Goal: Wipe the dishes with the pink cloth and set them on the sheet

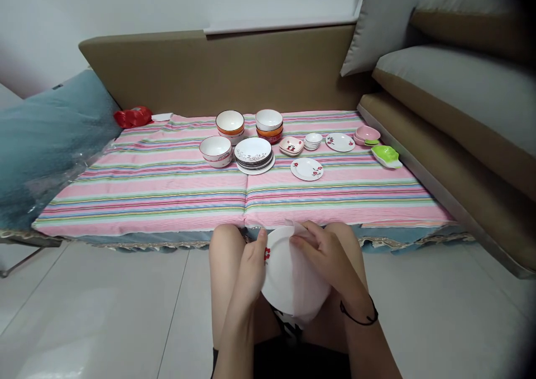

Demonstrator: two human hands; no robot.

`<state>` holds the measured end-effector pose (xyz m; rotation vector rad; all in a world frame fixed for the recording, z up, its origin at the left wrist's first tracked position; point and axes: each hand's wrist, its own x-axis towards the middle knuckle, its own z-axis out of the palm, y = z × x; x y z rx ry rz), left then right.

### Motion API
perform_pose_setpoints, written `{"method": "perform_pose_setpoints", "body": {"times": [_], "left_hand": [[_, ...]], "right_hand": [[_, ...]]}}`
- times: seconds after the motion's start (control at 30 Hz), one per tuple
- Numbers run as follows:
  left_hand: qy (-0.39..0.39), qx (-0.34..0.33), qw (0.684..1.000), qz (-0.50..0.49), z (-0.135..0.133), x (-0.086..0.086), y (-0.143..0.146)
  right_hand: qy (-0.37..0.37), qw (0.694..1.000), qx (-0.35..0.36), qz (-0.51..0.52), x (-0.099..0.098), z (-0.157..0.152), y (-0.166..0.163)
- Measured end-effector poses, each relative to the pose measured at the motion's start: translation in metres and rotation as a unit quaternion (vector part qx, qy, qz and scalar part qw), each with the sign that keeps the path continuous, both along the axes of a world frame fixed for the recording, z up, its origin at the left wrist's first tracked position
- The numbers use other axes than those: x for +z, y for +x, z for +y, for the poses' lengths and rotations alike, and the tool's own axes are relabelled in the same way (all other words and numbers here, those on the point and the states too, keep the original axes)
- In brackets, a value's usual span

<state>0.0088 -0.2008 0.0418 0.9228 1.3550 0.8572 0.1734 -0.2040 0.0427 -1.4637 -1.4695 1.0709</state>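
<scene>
A white plate (278,276) with a red flower at its left rim is held over my lap. My left hand (252,262) grips that left rim, its thumb along the edge. Over the plate's right part lies a thin, see-through pale cloth (307,284). My right hand (324,253) pinches this cloth near the plate's upper right. Past my knees, two similar flowered plates, a near one (307,169) and a farther one (340,142), lie flat on the striped cover.
Along the striped cover (167,183) stand a plate stack (253,151), stacked bowls (215,150), more bowls (269,123), a square dish (291,145), small saucers (313,140), pink bowls (367,134) and a green leaf-shaped dish (386,156). Cushions (456,89) pile up at right; a red bundle (133,116) lies far left.
</scene>
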Motion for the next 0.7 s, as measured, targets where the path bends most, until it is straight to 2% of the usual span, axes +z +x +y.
{"method": "perform_pose_setpoints", "body": {"times": [0.13, 0.3, 0.43, 0.53, 0.7], "left_hand": [[0.019, -0.012, 1.0, -0.001, -0.002, 0.002, 0.003], [0.011, 0.016, 0.999, -0.044, -0.003, 0.006, 0.004], [0.0, 0.04, 0.996, -0.076, -0.006, 0.008, 0.006], [0.003, 0.04, 0.998, -0.043, -0.008, 0.009, 0.01], [0.018, 0.004, 1.0, -0.004, -0.009, 0.012, 0.018]], "right_hand": [[0.027, 0.999, -0.032, -0.02, -0.006, 0.003, 0.002], [0.023, 0.998, -0.06, -0.004, -0.01, 0.0, 0.001], [0.024, 0.999, -0.01, -0.027, 0.0, -0.004, -0.002], [0.049, 0.995, 0.008, -0.082, 0.009, -0.001, 0.001], [0.129, 0.978, -0.061, -0.151, 0.009, 0.005, 0.01]]}}
